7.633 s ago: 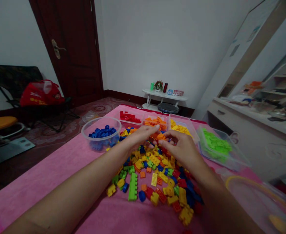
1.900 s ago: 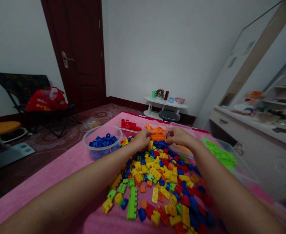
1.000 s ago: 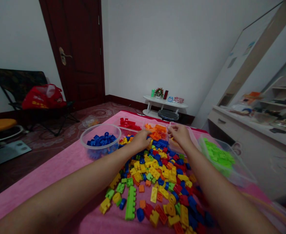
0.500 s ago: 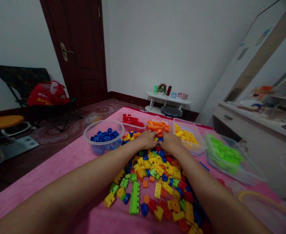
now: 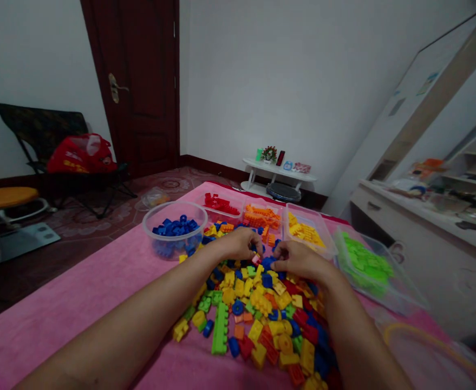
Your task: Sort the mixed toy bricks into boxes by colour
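Observation:
A heap of loose plastic bricks (image 5: 262,309) in yellow, blue, red, orange and green lies on a pink cloth (image 5: 79,303). My left hand (image 5: 241,244) rests on the far end of the heap with its fingers curled down among the bricks. My right hand (image 5: 297,259) is beside it, fingers pinched on a blue brick (image 5: 267,264). A long green brick (image 5: 220,327) lies at the heap's near left.
Behind the heap stand a round tub of blue bricks (image 5: 175,230), and trays of red bricks (image 5: 219,204), orange bricks (image 5: 262,216), yellow bricks (image 5: 306,233) and green bricks (image 5: 365,262). A white cabinet (image 5: 424,238) stands at the right, a dark door (image 5: 140,86) at the back.
Both hands have drawn back from the orange tray toward me and now sit lower on the heap. My right hand has closed on a blue brick.

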Motion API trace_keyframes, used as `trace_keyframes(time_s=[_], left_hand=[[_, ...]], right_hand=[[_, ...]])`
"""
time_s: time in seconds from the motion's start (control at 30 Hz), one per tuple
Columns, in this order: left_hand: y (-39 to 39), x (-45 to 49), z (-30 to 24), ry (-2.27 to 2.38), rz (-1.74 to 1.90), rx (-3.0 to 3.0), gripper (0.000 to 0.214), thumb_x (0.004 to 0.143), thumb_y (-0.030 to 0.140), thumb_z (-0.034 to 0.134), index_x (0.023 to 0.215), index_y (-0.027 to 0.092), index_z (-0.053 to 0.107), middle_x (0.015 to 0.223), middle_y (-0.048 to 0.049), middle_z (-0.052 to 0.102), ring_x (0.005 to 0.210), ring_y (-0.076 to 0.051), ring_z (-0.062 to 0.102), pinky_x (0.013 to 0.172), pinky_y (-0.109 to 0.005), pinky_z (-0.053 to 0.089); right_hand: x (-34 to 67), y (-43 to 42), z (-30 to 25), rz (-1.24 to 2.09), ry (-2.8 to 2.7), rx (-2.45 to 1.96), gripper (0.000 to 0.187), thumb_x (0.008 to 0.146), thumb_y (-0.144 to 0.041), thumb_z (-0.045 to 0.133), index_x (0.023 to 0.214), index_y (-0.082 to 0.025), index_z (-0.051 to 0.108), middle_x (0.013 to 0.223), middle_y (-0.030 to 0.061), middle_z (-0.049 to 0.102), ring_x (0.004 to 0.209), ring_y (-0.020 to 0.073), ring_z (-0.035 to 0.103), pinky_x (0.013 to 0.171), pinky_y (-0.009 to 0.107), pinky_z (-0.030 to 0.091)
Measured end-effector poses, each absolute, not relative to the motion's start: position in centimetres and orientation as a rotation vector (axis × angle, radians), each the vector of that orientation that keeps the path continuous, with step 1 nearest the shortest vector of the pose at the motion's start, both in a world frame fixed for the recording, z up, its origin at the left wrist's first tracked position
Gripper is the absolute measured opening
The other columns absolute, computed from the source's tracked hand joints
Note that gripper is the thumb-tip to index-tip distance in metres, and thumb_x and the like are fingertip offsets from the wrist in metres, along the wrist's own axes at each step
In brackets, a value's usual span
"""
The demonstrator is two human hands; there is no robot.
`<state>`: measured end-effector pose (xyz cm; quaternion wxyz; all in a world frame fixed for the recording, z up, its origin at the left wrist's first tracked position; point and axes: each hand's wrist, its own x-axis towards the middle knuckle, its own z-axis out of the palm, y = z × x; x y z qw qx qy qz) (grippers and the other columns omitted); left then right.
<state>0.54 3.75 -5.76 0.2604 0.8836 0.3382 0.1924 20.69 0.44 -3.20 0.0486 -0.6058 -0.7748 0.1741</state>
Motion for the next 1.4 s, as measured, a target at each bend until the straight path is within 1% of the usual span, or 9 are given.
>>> trace_keyframes(time_s=[0.17, 0.4, 0.53, 0.63, 0.73, 0.93, 1.17, 1.3, 1.4], left_hand=[[3.4, 0.3, -5.8, 0.917, 0.589, 2.425, 0.034, 0.058, 0.006, 0.058, 0.088, 0.017, 0.068, 0.074, 0.0027, 0.065, 0.062, -0.009, 0.053, 0.054, -0.016, 0.036], [3.3, -0.3, -5.3, 0.969, 0.576, 2.455, 0.03, 0.06, 0.024, 0.07, 0.089, 0.017, 0.069, 0.065, 0.0021, 0.058, 0.056, -0.009, 0.048, 0.049, -0.018, 0.032], [3.6, -0.5, -5.3, 0.962, 0.573, 2.426, 0.026, 0.059, 0.024, 0.07, 0.084, 0.016, 0.069, 0.06, 0.003, 0.054, 0.052, -0.008, 0.045, 0.047, -0.018, 0.029], [3.8, -0.4, -5.2, 0.984, 0.649, 2.343, 0.019, 0.064, 0.022, 0.065, 0.082, 0.015, 0.068, 0.058, 0.0028, 0.054, 0.052, -0.008, 0.044, 0.048, -0.018, 0.03], [3.6, 0.0, -4.6, 1.002, 0.747, 2.103, 0.02, 0.063, 0.022, 0.064, 0.081, 0.012, 0.067, 0.058, 0.0024, 0.054, 0.052, -0.008, 0.045, 0.049, -0.018, 0.034], [1.9, 1.0, -2.8, 0.878, 0.873, 1.226, 0.015, 0.063, 0.022, 0.061, 0.075, 0.012, 0.061, 0.066, 0.0008, 0.056, 0.05, -0.005, 0.047, 0.056, -0.022, 0.048], [1.8, 1.3, -2.9, 0.871, 0.784, 1.008, 0.011, 0.072, 0.015, 0.05, 0.075, 0.01, 0.06, 0.069, -0.0013, 0.055, 0.049, -0.004, 0.047, 0.046, -0.014, 0.045], [1.4, 1.5, -3.1, 0.792, 0.671, 1.044, 0.026, 0.081, 0.036, 0.049, 0.089, 0.013, 0.058, 0.079, -0.0039, 0.059, 0.053, -0.006, 0.05, 0.046, -0.017, 0.047], [0.9, 1.8, -3.2, 0.691, 0.583, 1.05, 0.048, 0.077, 0.06, 0.046, 0.099, 0.019, 0.056, 0.076, -0.0027, 0.059, 0.059, -0.01, 0.056, 0.05, -0.022, 0.051]], right_hand=[[21.4, -0.4, -3.2, 0.555, -2.267, -1.809, 0.042, 0.053, -0.029, 0.072, 0.092, -0.018, 0.061, 0.075, -0.0003, 0.061, 0.068, 0.0142, 0.055, 0.057, 0.022, 0.038], [21.9, -0.6, -2.4, 0.417, -2.283, -1.842, 0.025, 0.062, -0.04, 0.066, 0.074, -0.017, 0.066, 0.07, 0.0014, 0.062, 0.067, 0.0155, 0.056, 0.058, 0.023, 0.037], [21.3, -0.4, -3.6, 0.371, -2.236, -1.906, 0.04, 0.06, -0.045, 0.067, 0.09, -0.019, 0.067, 0.09, 0.0052, 0.066, 0.08, 0.0184, 0.059, 0.065, 0.024, 0.04], [20.6, -0.4, -4.1, 0.304, -2.205, -2.084, 0.046, 0.058, -0.05, 0.067, 0.091, -0.018, 0.067, 0.094, 0.009, 0.066, 0.084, 0.0221, 0.06, 0.065, 0.026, 0.041], [20.3, -0.5, -4.2, 0.257, -2.22, -2.185, 0.039, 0.059, -0.048, 0.066, 0.085, -0.018, 0.067, 0.089, 0.0088, 0.067, 0.082, 0.0232, 0.06, 0.062, 0.027, 0.04], [20.5, -0.5, -4.2, 0.343, -2.334, -1.996, 0.026, 0.061, -0.03, 0.063, 0.085, -0.021, 0.065, 0.083, 0.0035, 0.066, 0.076, 0.0177, 0.058, 0.06, 0.023, 0.038], [20.9, -0.5, -3.4, 0.442, -2.186, -1.921, 0.017, 0.056, -0.025, 0.063, 0.072, -0.019, 0.062, 0.072, 0.0004, 0.062, 0.066, 0.0144, 0.054, 0.054, 0.022, 0.036], [20.4, -0.7, -1.7, 0.516, -1.974, -1.686, 0.016, 0.061, -0.023, 0.057, 0.075, -0.018, 0.061, 0.072, 0.0006, 0.062, 0.064, 0.0134, 0.054, 0.057, 0.022, 0.04], [19.3, -1.3, -0.6, 0.584, -1.889, -1.457, 0.023, 0.064, -0.026, 0.058, 0.084, -0.016, 0.062, 0.082, 0.0026, 0.065, 0.073, 0.0152, 0.057, 0.064, 0.024, 0.044]])
